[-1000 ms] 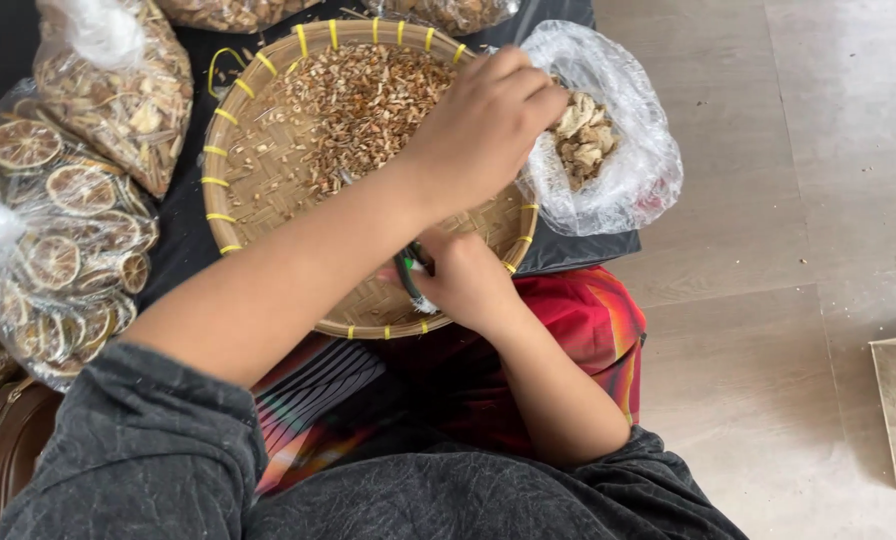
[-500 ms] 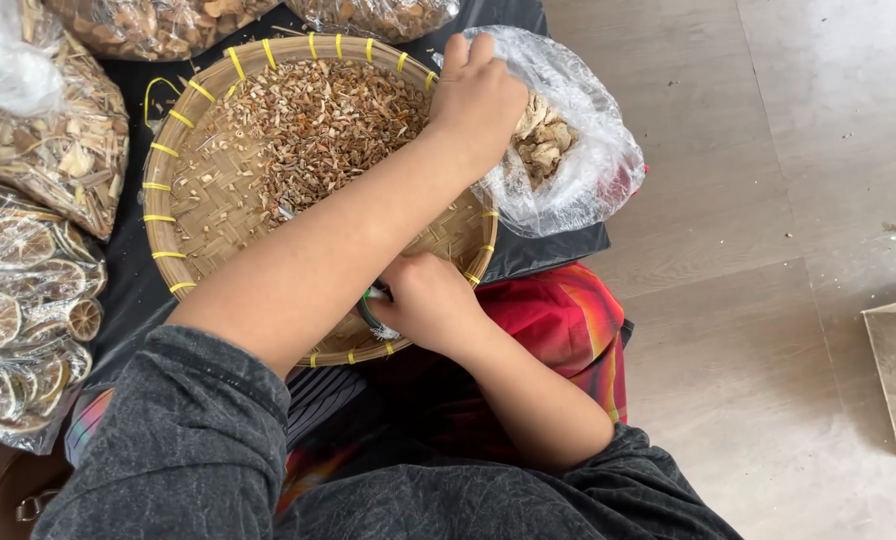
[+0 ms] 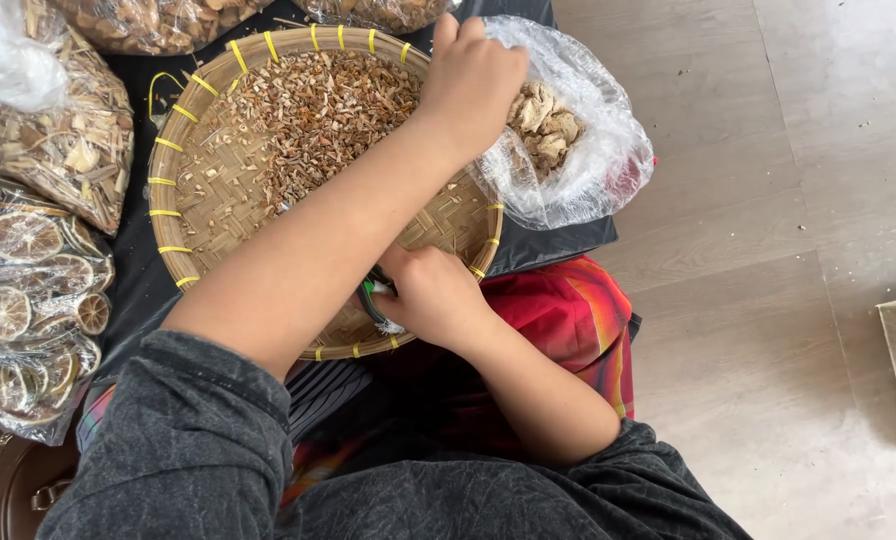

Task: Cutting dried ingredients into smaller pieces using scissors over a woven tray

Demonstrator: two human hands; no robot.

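Reaching left hand (image 3: 473, 85) into crinkly clear bag (image 3: 578, 150) beside woven tray (image 3: 183, 215).

Clear plastic bags (image 3: 568, 130) around basket (image 3: 183, 215)
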